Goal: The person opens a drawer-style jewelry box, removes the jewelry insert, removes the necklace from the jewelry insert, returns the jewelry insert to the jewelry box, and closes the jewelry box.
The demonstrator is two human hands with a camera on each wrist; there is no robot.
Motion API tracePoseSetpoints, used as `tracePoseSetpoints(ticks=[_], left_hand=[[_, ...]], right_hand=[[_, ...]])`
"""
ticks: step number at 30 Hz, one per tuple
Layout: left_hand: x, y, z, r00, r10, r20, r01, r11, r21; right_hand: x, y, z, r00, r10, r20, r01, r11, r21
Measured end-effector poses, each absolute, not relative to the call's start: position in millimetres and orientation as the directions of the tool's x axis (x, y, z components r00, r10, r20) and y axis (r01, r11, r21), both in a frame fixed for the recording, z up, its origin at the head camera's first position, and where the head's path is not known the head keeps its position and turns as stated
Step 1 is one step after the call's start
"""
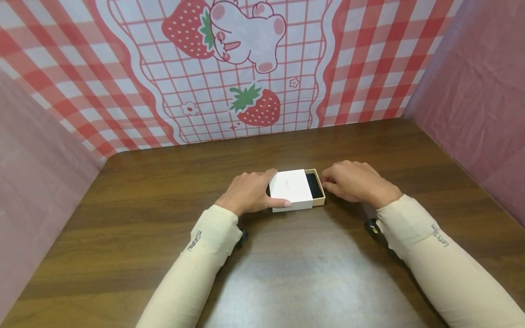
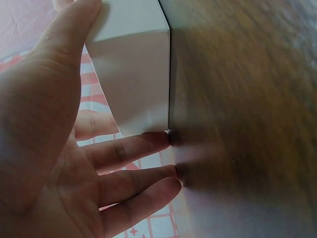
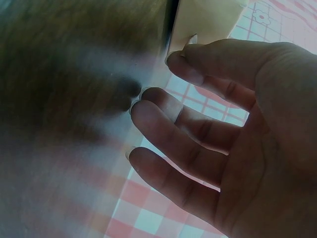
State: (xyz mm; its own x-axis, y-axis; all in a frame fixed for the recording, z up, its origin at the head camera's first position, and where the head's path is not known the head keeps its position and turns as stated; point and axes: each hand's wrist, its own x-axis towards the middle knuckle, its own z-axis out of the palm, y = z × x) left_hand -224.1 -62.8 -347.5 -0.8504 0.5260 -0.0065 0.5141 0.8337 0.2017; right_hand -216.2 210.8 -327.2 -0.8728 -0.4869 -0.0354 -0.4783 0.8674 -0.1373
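A small white drawer box (image 1: 292,186) lies on the table with its tan-edged inner drawer (image 1: 318,202) part way out on the right. Black lining (image 1: 314,186) shows inside the drawer. My left hand (image 1: 251,191) grips the white sleeve from the left, thumb along the near side and fingers round the far side. In the left wrist view, the white sleeve (image 2: 133,79) has its end toward my palm. My right hand (image 1: 356,181) pinches thumb and index finger together at the drawer's outer end (image 3: 205,22). Whatever lies between those two fingertips is hidden; the other fingers are loosely bent.
The brown wooden table (image 1: 164,182) spreads around the box. Behind it hangs a red-and-white checked cloth (image 1: 361,68) with strawberries, and pink cloth (image 1: 484,100) walls in both sides. Each wrist wears a dark strap device (image 1: 373,228) under the cream sleeve.
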Motion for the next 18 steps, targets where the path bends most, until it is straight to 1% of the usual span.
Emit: tracePoseSetpoints(ticks=[18], left_hand=[[-226.4,-65.0,-346.7,-0.846,0.533,-0.013,0.521,0.831,0.195]], right_hand=[[-215.3,207.6,-327.0,-0.878,-0.477,-0.040,-0.468,0.873,-0.135]])
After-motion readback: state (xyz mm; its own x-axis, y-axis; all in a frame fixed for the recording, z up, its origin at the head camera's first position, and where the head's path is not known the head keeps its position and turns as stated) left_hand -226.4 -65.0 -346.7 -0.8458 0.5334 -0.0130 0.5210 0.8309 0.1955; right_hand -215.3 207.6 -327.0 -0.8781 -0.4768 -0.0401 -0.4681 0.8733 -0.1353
